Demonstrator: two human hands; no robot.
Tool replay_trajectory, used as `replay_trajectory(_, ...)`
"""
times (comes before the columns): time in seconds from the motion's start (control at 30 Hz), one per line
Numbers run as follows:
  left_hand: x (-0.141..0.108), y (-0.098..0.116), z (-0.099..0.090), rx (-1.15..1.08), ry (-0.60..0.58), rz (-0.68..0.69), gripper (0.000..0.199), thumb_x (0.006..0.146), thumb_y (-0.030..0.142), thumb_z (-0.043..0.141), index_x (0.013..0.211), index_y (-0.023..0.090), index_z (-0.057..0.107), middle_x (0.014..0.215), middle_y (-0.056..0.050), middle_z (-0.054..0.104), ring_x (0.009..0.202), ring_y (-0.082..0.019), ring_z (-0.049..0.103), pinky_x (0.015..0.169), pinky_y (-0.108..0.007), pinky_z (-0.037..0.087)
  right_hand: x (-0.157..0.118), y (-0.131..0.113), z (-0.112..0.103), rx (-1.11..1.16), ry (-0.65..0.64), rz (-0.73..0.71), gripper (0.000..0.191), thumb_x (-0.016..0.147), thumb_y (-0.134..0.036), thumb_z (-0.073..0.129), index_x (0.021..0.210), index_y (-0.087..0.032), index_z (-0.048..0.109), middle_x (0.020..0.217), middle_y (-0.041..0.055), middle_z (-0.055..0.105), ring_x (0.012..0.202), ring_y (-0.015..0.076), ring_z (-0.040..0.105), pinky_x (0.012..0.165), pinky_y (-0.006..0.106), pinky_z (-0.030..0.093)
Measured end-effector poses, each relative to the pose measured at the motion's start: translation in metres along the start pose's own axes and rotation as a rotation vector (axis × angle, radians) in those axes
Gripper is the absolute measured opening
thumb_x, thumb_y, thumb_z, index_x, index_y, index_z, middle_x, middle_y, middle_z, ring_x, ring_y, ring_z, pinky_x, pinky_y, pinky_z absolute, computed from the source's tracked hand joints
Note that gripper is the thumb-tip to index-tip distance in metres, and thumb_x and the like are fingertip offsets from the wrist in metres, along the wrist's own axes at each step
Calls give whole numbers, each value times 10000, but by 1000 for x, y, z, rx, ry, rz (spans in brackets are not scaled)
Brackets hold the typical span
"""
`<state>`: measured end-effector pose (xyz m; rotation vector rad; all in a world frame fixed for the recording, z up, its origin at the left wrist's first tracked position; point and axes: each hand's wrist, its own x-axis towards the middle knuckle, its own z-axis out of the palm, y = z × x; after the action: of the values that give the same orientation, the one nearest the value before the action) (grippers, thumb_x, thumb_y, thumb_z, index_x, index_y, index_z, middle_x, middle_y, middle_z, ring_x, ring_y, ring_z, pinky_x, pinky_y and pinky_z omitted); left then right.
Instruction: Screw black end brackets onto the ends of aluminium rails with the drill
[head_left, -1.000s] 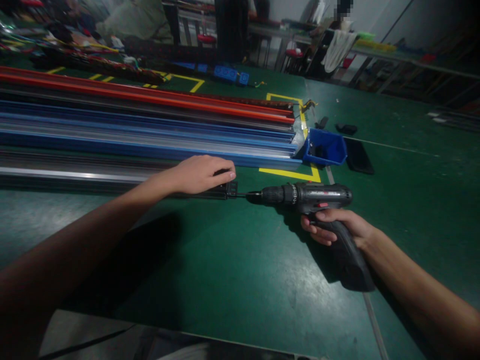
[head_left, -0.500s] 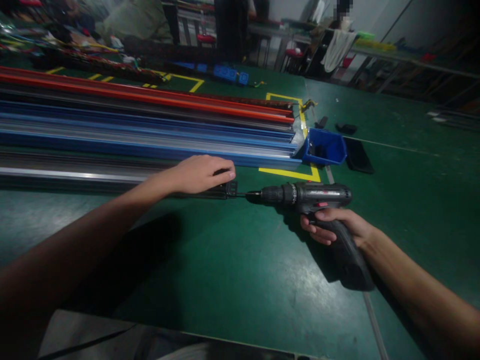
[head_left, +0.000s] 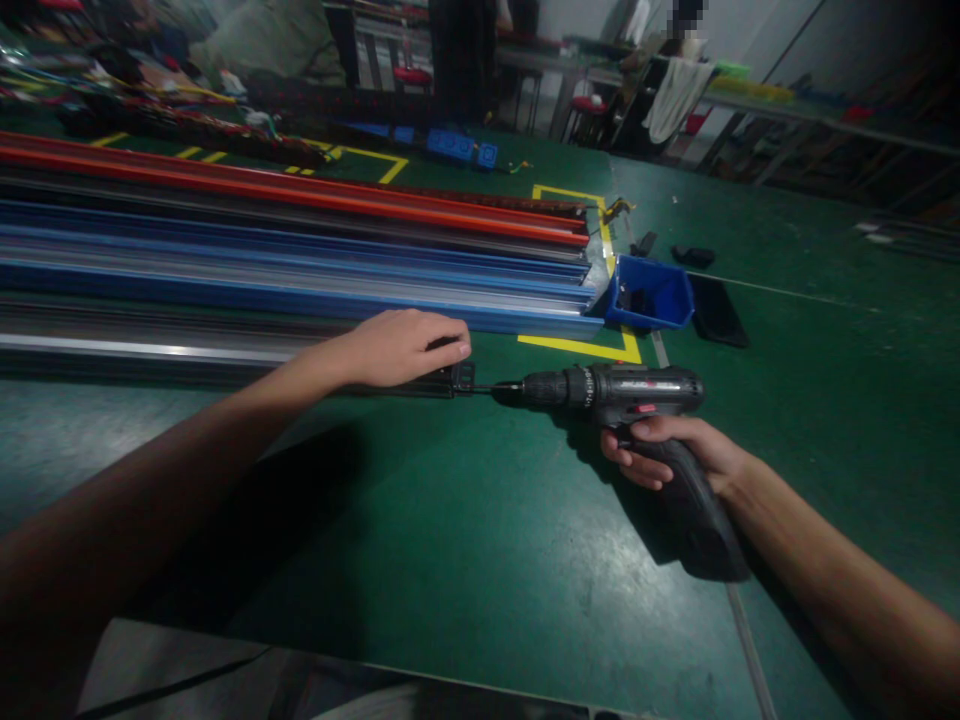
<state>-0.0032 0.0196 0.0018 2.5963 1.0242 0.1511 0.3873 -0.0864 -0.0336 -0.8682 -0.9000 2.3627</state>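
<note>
My right hand (head_left: 667, 450) is wrapped round the handle of a black cordless drill (head_left: 637, 388), which points left. The drill's long thin bit (head_left: 486, 388) reaches a small black end cap (head_left: 463, 378) on the near end of a long black metal profile (head_left: 150, 350). Over that same end lies my left hand (head_left: 409, 348), its fingers curled round the profile and its thumb next to the cap. The underside of the left hand's grip is hidden. Whether a screw sits at the bit's tip is too small to tell.
Behind the black profile lie long blue profiles (head_left: 337, 265) and a red profile (head_left: 300, 185). A blue bin (head_left: 651, 293) with dark parts stands at their right ends, beside a black flat piece (head_left: 718, 312). Bundled wires (head_left: 202, 120) lie at the back left of the green table (head_left: 450, 560).
</note>
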Motion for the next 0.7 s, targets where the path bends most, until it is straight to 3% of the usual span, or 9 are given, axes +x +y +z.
replay_trajectory(0.7, 0, 0, 0, 0, 1, -3, 481, 1056, 581, 338, 1047, 245, 682, 1038, -25, 731, 901, -198, 657, 795, -299, 435, 2, -1, 3, 12, -10, -7, 246, 924, -254, 705, 1018, -30, 743, 839, 83, 670, 489, 39, 501, 535, 183, 539)
